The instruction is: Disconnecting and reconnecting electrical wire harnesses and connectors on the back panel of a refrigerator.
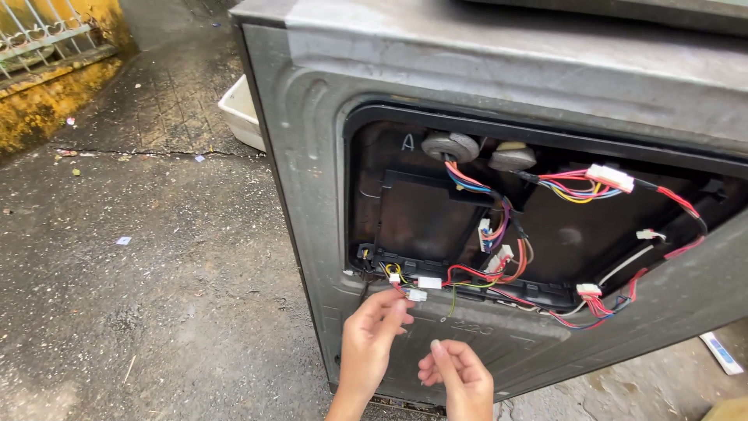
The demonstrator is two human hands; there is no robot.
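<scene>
A grey metal appliance cabinet (312, 156) stands with its back opening uncovered, showing a black inner panel (421, 218) and bundles of red, yellow and blue wires (499, 234) with white plug connectors. My left hand (372, 335) reaches up to the lower left edge of the opening, its fingertips pinching a small white connector (415, 295) on thin wires. Lower and to the right, my right hand (460, 378) hovers in front of the cabinet wall, fingers loosely curled, index raised, holding nothing.
Wet dark concrete ground (140, 296) spreads to the left. A white plastic tub (241, 109) sits behind the cabinet's left corner. A yellow wall with a metal grille (47, 47) is at the far left. A small white and blue object (721, 352) lies at the lower right.
</scene>
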